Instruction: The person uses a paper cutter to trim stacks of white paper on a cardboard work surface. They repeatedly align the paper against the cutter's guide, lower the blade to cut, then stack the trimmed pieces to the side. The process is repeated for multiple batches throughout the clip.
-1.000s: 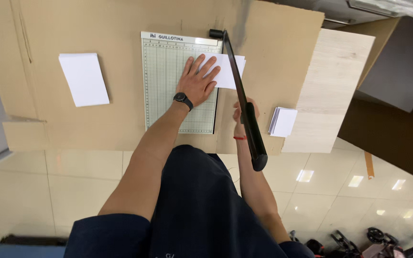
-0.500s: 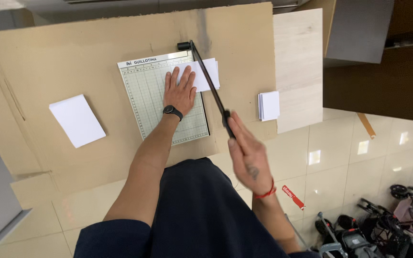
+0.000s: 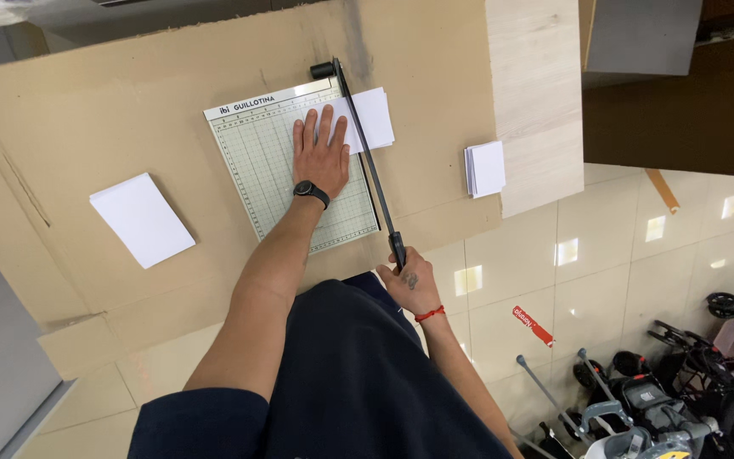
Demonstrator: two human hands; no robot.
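Note:
A guillotine paper cutter (image 3: pixel 269 170) with a pale green gridded board lies on a brown cardboard-covered table (image 3: pixel 129 110). My left hand (image 3: pixel 320 153), wearing a black wristwatch, presses flat on a white sheet (image 3: pixel 371 115) that sticks out past the blade edge to the right. My right hand (image 3: pixel 409 280), with a red string at the wrist, grips the black handle of the cutter's blade arm (image 3: pixel 367 161). The arm lies low along the board's right edge.
A stack of white paper (image 3: pixel 142 219) rests at the table's left. A smaller stack of cut white sheets (image 3: pixel 486 168) sits to the right, beside a light wooden panel (image 3: pixel 537 102). Beige tiled floor and several strollers (image 3: pixel 664 391) lie at the lower right.
My right hand has swung the blade arm down from its raised position to nearly flat along the board's edge. My left hand stays pressed on the sheet.

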